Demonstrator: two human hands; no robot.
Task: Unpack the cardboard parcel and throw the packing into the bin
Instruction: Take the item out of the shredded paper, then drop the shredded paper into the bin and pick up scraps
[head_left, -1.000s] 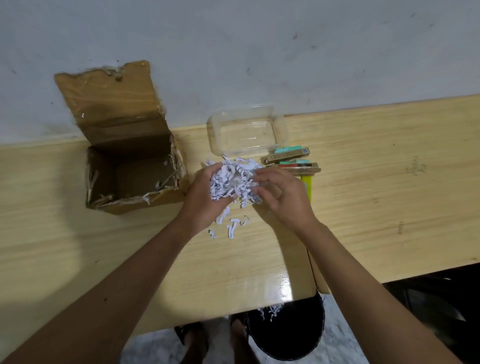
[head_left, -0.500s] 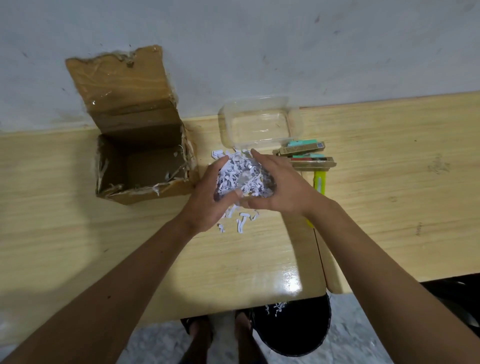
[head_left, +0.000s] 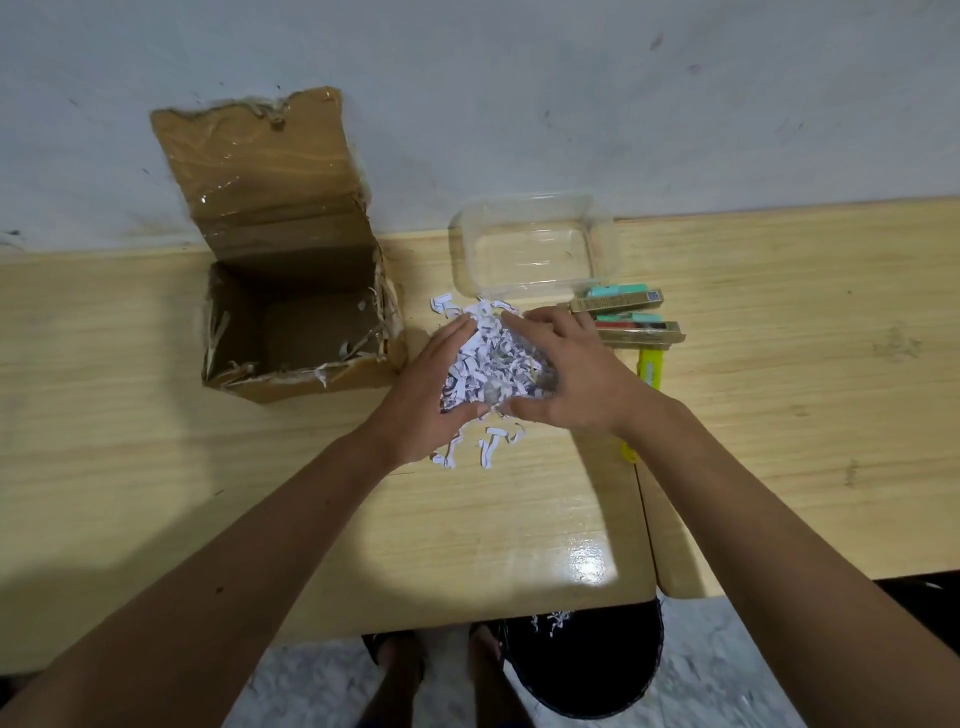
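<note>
A heap of white shredded paper (head_left: 485, 358) lies on the wooden table (head_left: 779, 395). My left hand (head_left: 423, 400) cups it from the left and my right hand (head_left: 566, 374) presses it from the right, both closed around the heap. A few loose strips (head_left: 488, 447) lie on the table just below my hands. The open cardboard parcel (head_left: 296, 322) stands to the left, flap up against the wall, with only torn paper scraps along its edges. A black bin (head_left: 587, 670) sits on the floor under the table's near edge, with some shreds in it.
A clear plastic tub (head_left: 535, 244) stands behind the heap by the wall. Flat boxed items (head_left: 628, 317) and a yellow-green utility knife (head_left: 649, 369) lie right of my right hand. My feet (head_left: 441, 670) are beside the bin.
My right hand has slid over the heap and both hands have closed tighter around the shredded paper. The view has shifted a little.
</note>
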